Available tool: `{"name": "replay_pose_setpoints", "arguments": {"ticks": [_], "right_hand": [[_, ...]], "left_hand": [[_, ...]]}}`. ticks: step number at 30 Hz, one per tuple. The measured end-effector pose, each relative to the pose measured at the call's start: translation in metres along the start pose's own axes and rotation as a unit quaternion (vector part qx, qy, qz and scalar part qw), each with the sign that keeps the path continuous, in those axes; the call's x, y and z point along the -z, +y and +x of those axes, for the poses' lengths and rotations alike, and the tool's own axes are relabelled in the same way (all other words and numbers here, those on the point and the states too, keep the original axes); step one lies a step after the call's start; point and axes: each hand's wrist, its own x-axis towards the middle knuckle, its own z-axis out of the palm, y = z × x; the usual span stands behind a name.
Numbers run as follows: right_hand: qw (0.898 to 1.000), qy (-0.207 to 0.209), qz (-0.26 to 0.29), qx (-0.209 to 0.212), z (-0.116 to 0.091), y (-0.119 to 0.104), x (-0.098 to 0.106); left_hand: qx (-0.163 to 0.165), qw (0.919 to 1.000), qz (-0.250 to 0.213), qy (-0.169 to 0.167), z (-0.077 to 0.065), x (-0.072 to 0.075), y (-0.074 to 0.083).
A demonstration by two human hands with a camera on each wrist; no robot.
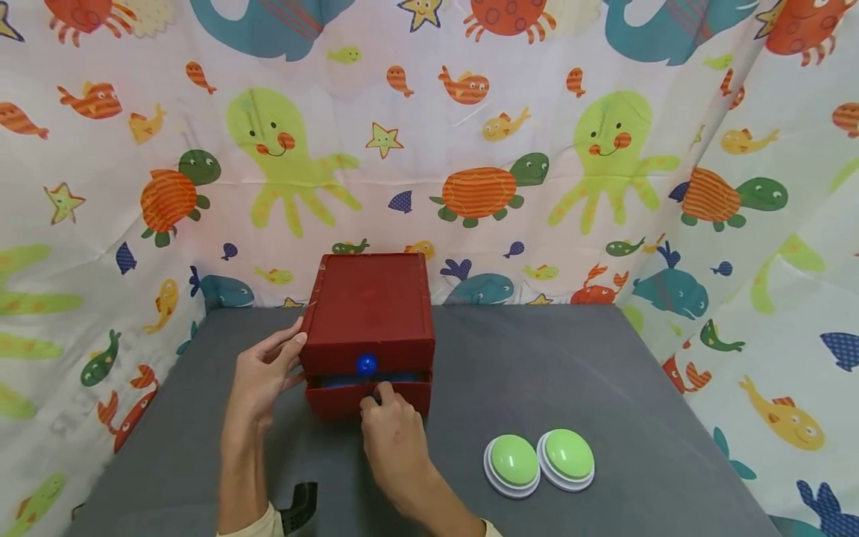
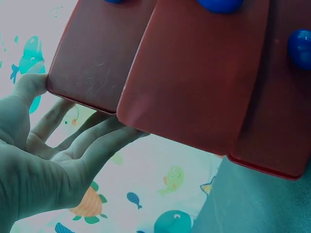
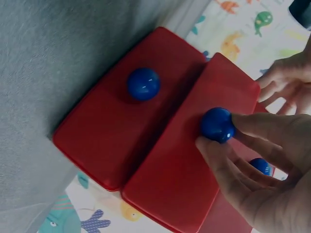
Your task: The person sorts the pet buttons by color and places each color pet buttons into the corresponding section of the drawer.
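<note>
My right hand point(image 1: 396, 436) is pinching the knob point(image 3: 216, 124) just below center, blocking part of the drawer point(image 1: 329, 403); my loosely spread left hand point(image 1: 264, 377) is touching the box point(image 1: 372, 298). Green buttons point(image 1: 514, 459) are sitting lower right.

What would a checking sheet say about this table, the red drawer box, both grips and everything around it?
Surface: gray tabletop, flat under everything.
Job's things: red drawer box; its middle drawer sticks out partly open.
Clutter: two green buttons with white rims, right of the box; black piece by the left sleeve.
Left grip: touches the box's left side.
Right grip: pinches the middle drawer's blue knob.
Cables: nothing seen.
Surroundings: sea-animal curtain.
</note>
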Motion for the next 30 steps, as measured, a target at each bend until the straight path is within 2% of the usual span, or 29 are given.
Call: {"name": "replay_pose_setpoints", "arguments": {"ticks": [10, 16, 18, 22, 25, 30], "right_hand": [[0.998, 0.065, 0.001, 0.017, 0.005, 0.010, -0.019], [0.998, 0.059, 0.027, 0.022, 0.005, 0.017, -0.020], [0.998, 0.045, 0.046, 0.014, 0.005, 0.022, -0.017], [0.996, 0.006, 0.078, -0.033, -0.001, 0.034, -0.010], [0.992, -0.055, 0.099, -0.049, -0.007, 0.040, -0.011], [0.975, -0.177, 0.129, -0.026, -0.008, 0.039, -0.025]], "left_hand": [[-0.005, 1.0000, 0.000, 0.002, -0.001, 0.001, -0.002], [-0.006, 1.0000, 0.002, -0.002, 0.001, 0.001, -0.004], [-0.006, 1.0000, 0.004, -0.006, 0.001, 0.000, -0.004], [-0.013, 0.9997, 0.010, -0.018, 0.002, 0.001, -0.004], [-0.023, 0.9994, 0.014, -0.019, 0.003, 0.003, -0.002], [-0.030, 0.9993, 0.017, -0.018, 0.005, 0.006, 0.000]]}}
